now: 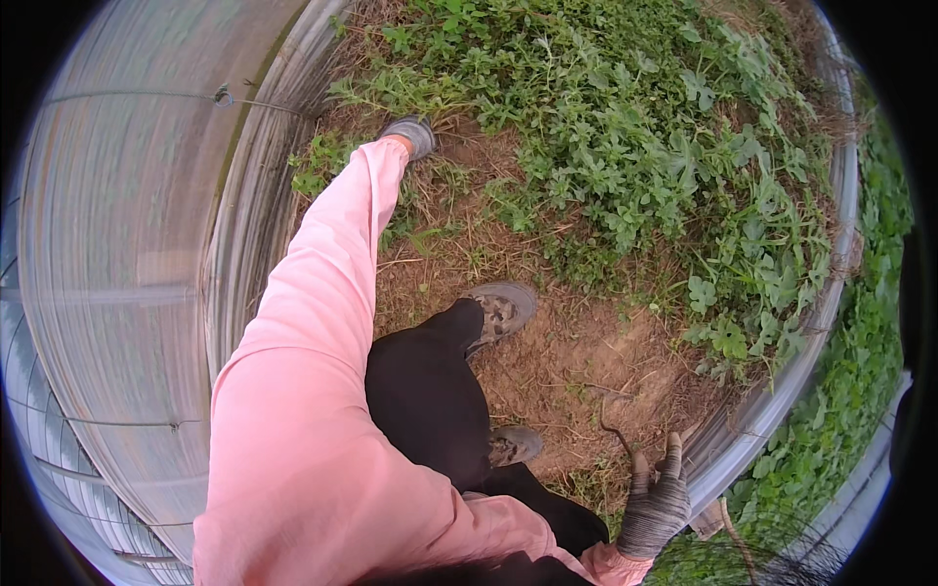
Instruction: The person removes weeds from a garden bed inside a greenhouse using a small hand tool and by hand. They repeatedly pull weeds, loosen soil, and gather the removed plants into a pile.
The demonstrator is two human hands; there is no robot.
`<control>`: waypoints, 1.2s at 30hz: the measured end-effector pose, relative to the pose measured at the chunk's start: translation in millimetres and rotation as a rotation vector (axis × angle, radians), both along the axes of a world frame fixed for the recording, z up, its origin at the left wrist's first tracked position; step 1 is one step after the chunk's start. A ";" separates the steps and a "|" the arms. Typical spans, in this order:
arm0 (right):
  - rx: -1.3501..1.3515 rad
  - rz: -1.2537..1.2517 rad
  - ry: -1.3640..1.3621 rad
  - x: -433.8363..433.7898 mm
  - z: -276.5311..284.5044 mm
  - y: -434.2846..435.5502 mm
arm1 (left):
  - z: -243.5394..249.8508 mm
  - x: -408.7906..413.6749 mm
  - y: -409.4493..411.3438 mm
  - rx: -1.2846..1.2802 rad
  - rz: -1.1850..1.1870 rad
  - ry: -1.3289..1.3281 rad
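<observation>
My left hand (418, 138), in a grey glove, reaches down to the soil at the near edge of a patch of green weeds (586, 139). Its fingers are mostly hidden, so I cannot tell whether they grip any stems. Low on the right is my right hand (652, 505), in a striped grey glove with soiled fingertips, its fingers extended and apart. A thin, dark, curved stem or rod (615, 434) ends near its fingertips; whether the hand touches it is unclear.
Clear plastic sheeting (132, 242), crossed by cords, forms a wall on the left. A rolled plastic edge (835, 256) curves along the right, with leafy vines (821, 417) beyond it. My camouflage-patterned shoes (502, 311) stand on bare soil (571, 359) with dry stalks.
</observation>
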State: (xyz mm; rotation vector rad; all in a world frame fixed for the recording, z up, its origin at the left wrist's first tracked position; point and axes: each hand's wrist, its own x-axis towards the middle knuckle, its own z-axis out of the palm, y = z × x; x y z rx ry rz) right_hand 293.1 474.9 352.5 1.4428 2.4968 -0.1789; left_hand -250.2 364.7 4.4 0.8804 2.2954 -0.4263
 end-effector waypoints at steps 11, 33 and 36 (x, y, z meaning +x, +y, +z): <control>-0.018 -0.019 -0.006 0.7 0.7 -5.6 | 54.1 104.6 -38.5 0.246 -0.125 0.023; -0.021 -0.033 -0.026 -7.2 4.5 -5.0 | -27.2 -11.3 -2.5 -0.217 0.081 -0.183; -0.007 0.005 -0.036 -3.3 0.4 -1.9 | -15.4 -10.7 -9.9 -0.166 0.068 -0.188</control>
